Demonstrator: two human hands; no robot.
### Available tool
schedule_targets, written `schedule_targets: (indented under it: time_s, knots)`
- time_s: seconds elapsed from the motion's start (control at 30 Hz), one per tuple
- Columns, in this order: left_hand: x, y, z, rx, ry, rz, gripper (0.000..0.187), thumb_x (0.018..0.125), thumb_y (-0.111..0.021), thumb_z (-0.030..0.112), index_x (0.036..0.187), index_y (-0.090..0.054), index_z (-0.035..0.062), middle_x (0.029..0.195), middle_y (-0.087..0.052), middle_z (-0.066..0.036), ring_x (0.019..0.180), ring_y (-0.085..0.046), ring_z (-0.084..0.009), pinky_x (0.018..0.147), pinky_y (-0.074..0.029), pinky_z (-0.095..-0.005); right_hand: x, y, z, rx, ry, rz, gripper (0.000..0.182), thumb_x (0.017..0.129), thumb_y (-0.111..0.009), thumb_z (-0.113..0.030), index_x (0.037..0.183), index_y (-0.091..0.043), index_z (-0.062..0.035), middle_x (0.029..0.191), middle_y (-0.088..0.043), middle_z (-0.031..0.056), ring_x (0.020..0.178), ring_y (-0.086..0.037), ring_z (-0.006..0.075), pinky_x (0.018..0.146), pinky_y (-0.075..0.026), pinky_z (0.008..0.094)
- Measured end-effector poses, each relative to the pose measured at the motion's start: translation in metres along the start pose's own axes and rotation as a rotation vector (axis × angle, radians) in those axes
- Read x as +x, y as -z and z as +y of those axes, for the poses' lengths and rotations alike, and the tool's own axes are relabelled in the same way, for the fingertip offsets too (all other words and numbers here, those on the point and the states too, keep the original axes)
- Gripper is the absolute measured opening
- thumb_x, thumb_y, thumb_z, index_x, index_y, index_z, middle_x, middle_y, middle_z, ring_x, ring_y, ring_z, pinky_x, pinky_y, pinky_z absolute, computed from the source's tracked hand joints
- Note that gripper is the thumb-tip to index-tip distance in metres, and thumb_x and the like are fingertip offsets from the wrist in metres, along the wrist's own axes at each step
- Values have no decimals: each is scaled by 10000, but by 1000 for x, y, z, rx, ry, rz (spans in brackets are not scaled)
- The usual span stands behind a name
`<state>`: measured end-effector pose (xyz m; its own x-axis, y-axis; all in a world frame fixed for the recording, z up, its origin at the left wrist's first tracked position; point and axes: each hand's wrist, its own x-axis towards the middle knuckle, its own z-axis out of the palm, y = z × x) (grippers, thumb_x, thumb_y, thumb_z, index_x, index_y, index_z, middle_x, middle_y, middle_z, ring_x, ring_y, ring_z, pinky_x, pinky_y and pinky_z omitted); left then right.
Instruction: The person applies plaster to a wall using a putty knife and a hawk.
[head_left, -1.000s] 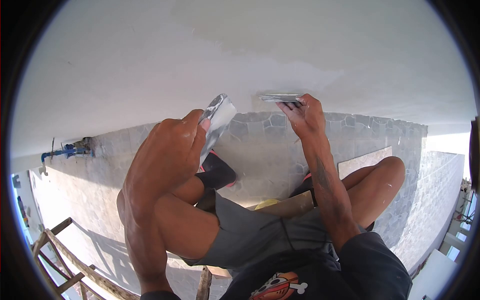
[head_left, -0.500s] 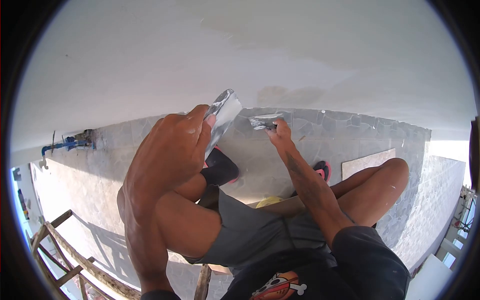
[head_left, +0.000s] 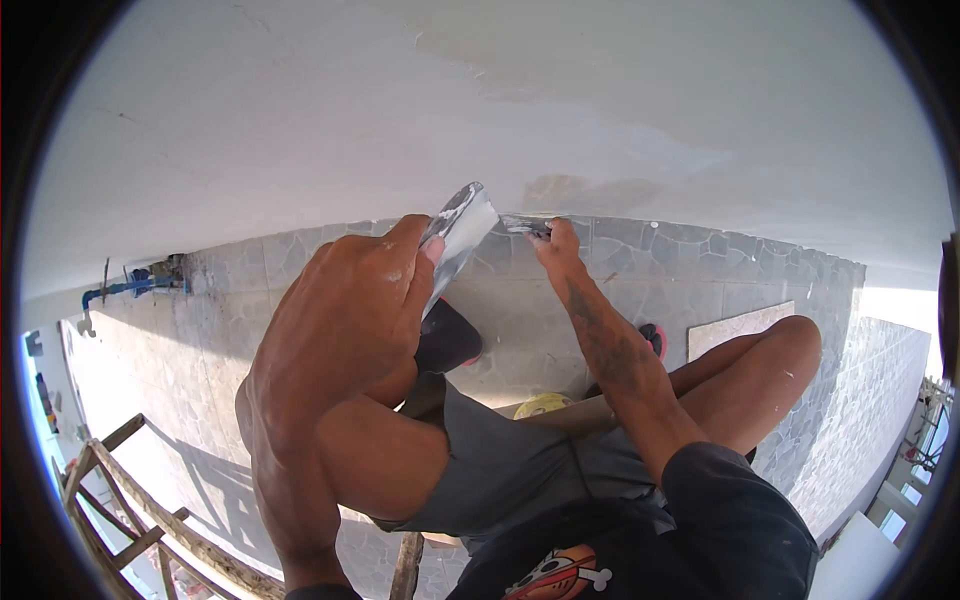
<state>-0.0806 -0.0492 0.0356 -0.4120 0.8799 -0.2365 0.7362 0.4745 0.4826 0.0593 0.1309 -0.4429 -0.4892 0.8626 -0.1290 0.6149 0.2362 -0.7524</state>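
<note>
My left hand (head_left: 385, 290) is closed around a wide metal putty blade (head_left: 463, 235) that slants upward, with white putty spread over its face. To its right, my right hand (head_left: 560, 245) grips a smaller putty knife (head_left: 523, 224), its blade streaked white and grey and pointing left. The knife's tip comes right up to the edge of the wide blade in this view. Both tools are in front of the lower part of the white wall (head_left: 640, 110), which shows a darker damp-looking patch (head_left: 590, 190) just above the floor line.
Grey stone-patterned tiles (head_left: 540, 310) cover the floor. A loose tile piece (head_left: 735, 328) lies by my right knee. Something round and yellow (head_left: 543, 404) is beneath me. Blue pipes (head_left: 135, 287) stick out at the left. A wooden frame (head_left: 165, 510) stands at lower left.
My right hand has risen slightly toward the wall, bringing its putty knife closer to the wide blade and turning the knife flatter. The left hand has shifted slightly right with its blade.
</note>
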Motion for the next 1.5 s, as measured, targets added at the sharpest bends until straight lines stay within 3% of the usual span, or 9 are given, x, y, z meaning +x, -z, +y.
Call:
schedule_targets:
  time_s: [0.1,0.23,0.37,0.6,0.77,0.9,1.0,1.37,1.5]
  knots:
    - [-2,-1,-1,25,-7,16,289,1005,-487,200,1031,-607,-62,645,-565,-237,610,-548,-431,619,-436,-479,1,-21,29,221,31,59,554,692,-872,-274,1058,-609,49,973,-664,193,882,-679,311,818,-528,411]
    - [-2,1,5,5,51,-34,308,1007,-486,207,1084,-614,-62,666,-591,-232,651,-575,-432,655,-451,-484,-13,-20,38,692,-322,-91,304,864,-687,-116,1081,-535,35,1034,-655,124,988,-649,189,866,-523,327]
    - [0,0,5,37,39,6,303,1005,-489,204,1079,-615,-62,673,-594,-241,686,-586,-442,675,-455,-494,-33,-8,22,1349,-459,-77,301,844,-675,-86,1085,-538,30,1037,-644,126,959,-653,245,905,-514,367]
    - [1,-3,6,21,-3,-11,267,1003,-486,185,1012,-603,-55,651,-577,-256,646,-583,-446,635,-449,-496,-32,-7,23,-24,297,228,467,727,-839,-184,1058,-596,38,968,-664,185,859,-655,356,816,-525,421]
    - [2,-1,3,-31,9,-20,251,998,-486,168,990,-598,-56,646,-561,-258,646,-566,-452,631,-435,-498,-11,-23,38,-182,538,312,508,692,-879,-229,1029,-607,37,902,-668,197,854,-661,334,773,-526,398]
    - [2,-3,0,4,-2,-6,241,999,-484,171,955,-589,-42,624,-538,-243,637,-532,-452,633,-419,-501,-10,-30,38,-1,188,162,457,745,-852,-191,1040,-585,33,891,-674,141,894,-670,223,773,-530,339]
    - [1,-3,1,26,5,2,242,999,-485,176,941,-585,-37,616,-525,-238,631,-511,-449,638,-412,-495,-6,-34,38,384,-14,55,564,678,-877,-222,1072,-595,68,992,-659,220,880,-686,304,810,-527,374]
    - [1,-5,-6,26,-48,44,265,1002,-458,181,902,-562,-41,623,-509,-258,624,-494,-466,623,-394,-505,-1,-18,11,1264,-301,31,472,760,-826,-109,1111,-568,72,1006,-662,168,890,-679,211,813,-532,316]
    - [0,0,0,-61,10,-23,263,1001,-457,176,887,-550,-42,612,-494,-260,617,-489,-461,610,-382,-503,-15,26,-52,1320,-345,-60,309,907,-539,-61,1171,-450,72,1247,-499,199,1210,-495,317,1088,-371,493]
